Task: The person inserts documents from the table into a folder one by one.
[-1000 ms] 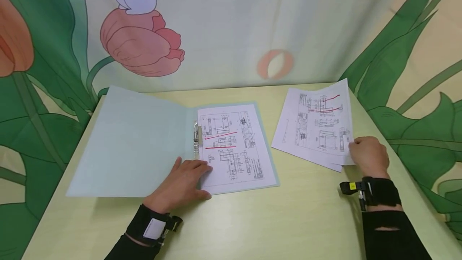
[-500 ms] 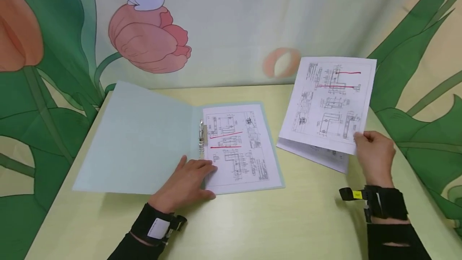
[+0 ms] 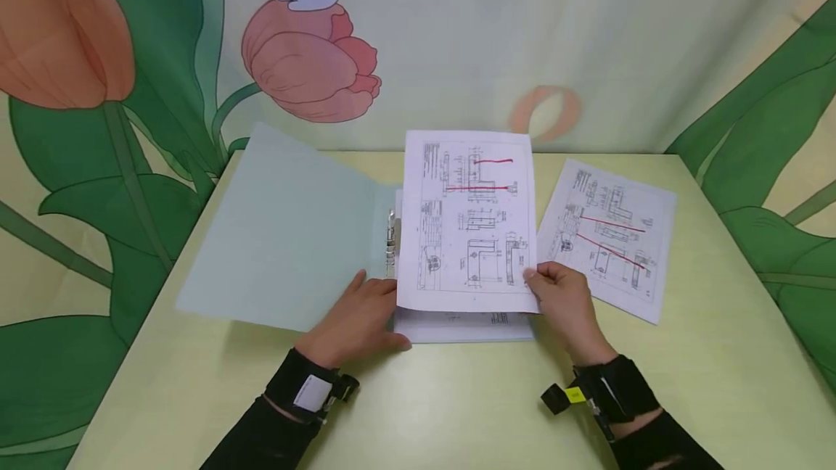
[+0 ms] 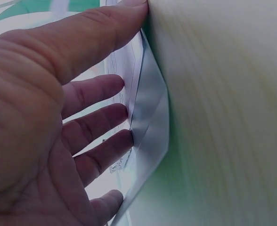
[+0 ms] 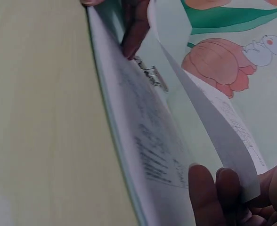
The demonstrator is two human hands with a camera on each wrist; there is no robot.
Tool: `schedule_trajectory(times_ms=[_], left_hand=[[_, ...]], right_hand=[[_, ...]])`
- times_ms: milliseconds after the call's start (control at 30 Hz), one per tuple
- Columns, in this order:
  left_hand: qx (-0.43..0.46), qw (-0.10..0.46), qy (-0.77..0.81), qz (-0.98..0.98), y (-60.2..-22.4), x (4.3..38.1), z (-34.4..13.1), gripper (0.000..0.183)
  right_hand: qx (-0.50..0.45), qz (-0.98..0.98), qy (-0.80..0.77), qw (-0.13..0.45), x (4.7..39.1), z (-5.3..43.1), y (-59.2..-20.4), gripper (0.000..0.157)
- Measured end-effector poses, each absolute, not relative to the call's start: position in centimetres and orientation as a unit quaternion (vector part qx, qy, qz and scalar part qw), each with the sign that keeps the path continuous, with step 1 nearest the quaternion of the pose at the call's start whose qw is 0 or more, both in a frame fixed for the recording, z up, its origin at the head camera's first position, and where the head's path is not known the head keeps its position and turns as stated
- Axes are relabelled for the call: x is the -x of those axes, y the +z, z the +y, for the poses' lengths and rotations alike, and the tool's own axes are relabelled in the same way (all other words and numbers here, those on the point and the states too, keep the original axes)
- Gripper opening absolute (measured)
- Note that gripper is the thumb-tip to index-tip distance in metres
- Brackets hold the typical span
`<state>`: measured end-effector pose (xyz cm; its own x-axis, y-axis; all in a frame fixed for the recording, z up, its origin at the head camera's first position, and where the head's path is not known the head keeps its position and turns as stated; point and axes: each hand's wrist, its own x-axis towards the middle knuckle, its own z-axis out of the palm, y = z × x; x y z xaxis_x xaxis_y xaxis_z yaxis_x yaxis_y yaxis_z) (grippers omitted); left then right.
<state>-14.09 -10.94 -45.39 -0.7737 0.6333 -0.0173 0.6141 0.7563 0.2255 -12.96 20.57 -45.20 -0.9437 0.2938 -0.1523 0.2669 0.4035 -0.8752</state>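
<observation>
My right hand [image 3: 570, 307] pinches the lower right corner of a white drawing sheet [image 3: 451, 220] with red lines. The sheet is held over the right side of an open pale blue ring binder [image 3: 281, 231], hiding most of the sheets [image 3: 464, 326] inside. In the right wrist view, thumb and fingers [image 5: 202, 188] grip the raised sheet's edge. My left hand [image 3: 355, 321] rests on the binder near its lower spine, its fingers [image 4: 98, 113] spread and touching the papers and cover. The metal clip [image 3: 390, 241] shows partly beside the sheet.
Another drawing sheet [image 3: 617, 231] with red lines lies tilted on the table [image 3: 477, 405] to the right. A curtain [image 3: 451, 42] printed with flowers and leaves hangs behind the table. The binder's left cover is slightly raised.
My right hand has lifted the top sheet off the right-hand papers and carried it left over the binder, exposing the sheet beneath. My left hand stays on the binder.
</observation>
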Motion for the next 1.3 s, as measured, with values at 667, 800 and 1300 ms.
schedule_trajectory(times_ms=[667, 800, 1300], left_hand=[[-0.304, 0.075, 0.068, 0.947, -44.1, 13.8, -11.5, 0.079], [-0.3, 0.087, 0.083, 0.946, -44.3, 13.8, -11.6, 0.085], [-0.286, 0.089, 0.094, 0.95, -44.2, 13.8, -11.5, 0.095]], right_hand=[[0.145, -0.892, 0.428, -0.008, 13.3, 20.0, -46.0, 0.029], [0.145, -0.891, 0.431, -0.011, 13.1, 19.7, -46.0, 0.03], [0.119, -0.91, 0.396, -0.018, 12.2, 20.7, -45.2, 0.022]])
